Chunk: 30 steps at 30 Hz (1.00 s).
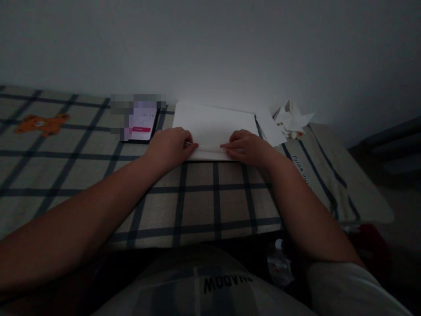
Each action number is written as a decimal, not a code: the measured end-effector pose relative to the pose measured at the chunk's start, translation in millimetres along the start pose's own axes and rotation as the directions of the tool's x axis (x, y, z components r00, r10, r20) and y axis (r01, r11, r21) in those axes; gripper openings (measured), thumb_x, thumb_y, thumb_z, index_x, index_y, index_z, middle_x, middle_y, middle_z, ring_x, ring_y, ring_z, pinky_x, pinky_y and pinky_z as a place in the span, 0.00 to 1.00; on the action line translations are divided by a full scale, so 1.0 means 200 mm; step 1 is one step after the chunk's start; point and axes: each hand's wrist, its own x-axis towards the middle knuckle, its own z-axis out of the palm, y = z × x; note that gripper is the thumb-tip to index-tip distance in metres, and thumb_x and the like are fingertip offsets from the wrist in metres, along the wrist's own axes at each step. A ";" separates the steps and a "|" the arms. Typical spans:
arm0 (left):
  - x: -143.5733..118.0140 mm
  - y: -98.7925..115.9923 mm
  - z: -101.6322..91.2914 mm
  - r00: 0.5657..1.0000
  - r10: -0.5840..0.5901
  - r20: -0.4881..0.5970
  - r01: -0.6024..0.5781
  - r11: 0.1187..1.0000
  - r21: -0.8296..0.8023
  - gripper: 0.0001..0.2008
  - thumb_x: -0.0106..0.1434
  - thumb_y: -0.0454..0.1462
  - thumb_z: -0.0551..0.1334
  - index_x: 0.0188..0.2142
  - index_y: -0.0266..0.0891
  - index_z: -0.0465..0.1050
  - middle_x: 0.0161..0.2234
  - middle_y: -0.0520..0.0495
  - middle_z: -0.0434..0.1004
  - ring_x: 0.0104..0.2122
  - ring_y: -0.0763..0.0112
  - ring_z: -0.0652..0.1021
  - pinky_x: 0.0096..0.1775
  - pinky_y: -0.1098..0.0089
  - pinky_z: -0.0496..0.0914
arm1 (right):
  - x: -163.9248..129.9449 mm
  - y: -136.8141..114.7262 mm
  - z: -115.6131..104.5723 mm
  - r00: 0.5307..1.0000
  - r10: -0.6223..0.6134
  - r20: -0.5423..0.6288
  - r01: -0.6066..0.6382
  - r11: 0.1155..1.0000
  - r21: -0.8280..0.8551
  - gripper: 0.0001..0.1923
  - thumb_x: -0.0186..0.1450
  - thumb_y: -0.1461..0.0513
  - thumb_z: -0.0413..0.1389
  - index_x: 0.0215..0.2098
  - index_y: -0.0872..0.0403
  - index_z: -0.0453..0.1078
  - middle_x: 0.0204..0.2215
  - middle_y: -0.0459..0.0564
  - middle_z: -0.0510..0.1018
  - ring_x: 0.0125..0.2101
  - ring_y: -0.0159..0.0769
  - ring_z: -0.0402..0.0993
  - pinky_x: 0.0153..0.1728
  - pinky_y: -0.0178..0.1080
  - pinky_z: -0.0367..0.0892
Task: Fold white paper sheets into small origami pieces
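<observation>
Left hand [169, 147] and right hand [247, 147] press flat on paper [213, 125] fold edge, gripping nothing. Keep edges aligned, slide fingertips outward evenly for sharp crease.

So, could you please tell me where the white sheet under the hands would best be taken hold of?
Probably at the near folded edge of the white sheet, coming from the person's side. The sheet lies flat on the checked cloth, and that edge, between the left hand and right hand, looks slightly raised.
</observation>
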 end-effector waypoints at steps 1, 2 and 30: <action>0.00 0.00 0.00 1.000 0.001 0.002 -0.001 1.000 -0.001 0.19 0.69 0.48 0.54 0.42 0.39 0.79 0.42 0.41 0.82 0.41 0.57 0.80 0.39 0.62 0.69 | 0.00 -0.01 0.00 1.000 0.015 0.006 -0.015 1.000 -0.016 0.18 0.70 0.58 0.55 0.54 0.50 0.79 0.45 0.57 0.78 0.47 0.46 0.72 0.50 0.45 0.67; 0.00 0.00 0.00 1.000 0.004 0.004 -0.004 1.000 -0.004 0.19 0.69 0.48 0.54 0.43 0.39 0.79 0.42 0.41 0.82 0.41 0.57 0.80 0.39 0.62 0.69 | 0.00 -0.02 -0.01 1.000 0.030 0.008 -0.029 0.999 -0.031 0.18 0.70 0.58 0.55 0.54 0.51 0.79 0.46 0.58 0.78 0.47 0.46 0.72 0.49 0.45 0.67; 0.00 0.02 -0.03 0.999 0.044 -0.032 -0.045 0.999 -0.023 0.18 0.68 0.46 0.55 0.40 0.39 0.81 0.39 0.41 0.84 0.40 0.55 0.81 0.40 0.60 0.68 | -0.02 0.13 -0.07 0.836 0.377 -0.398 -0.399 0.917 0.030 0.08 0.68 0.59 0.57 0.38 0.54 0.76 0.39 0.59 0.79 0.39 0.46 0.74 0.41 0.46 0.67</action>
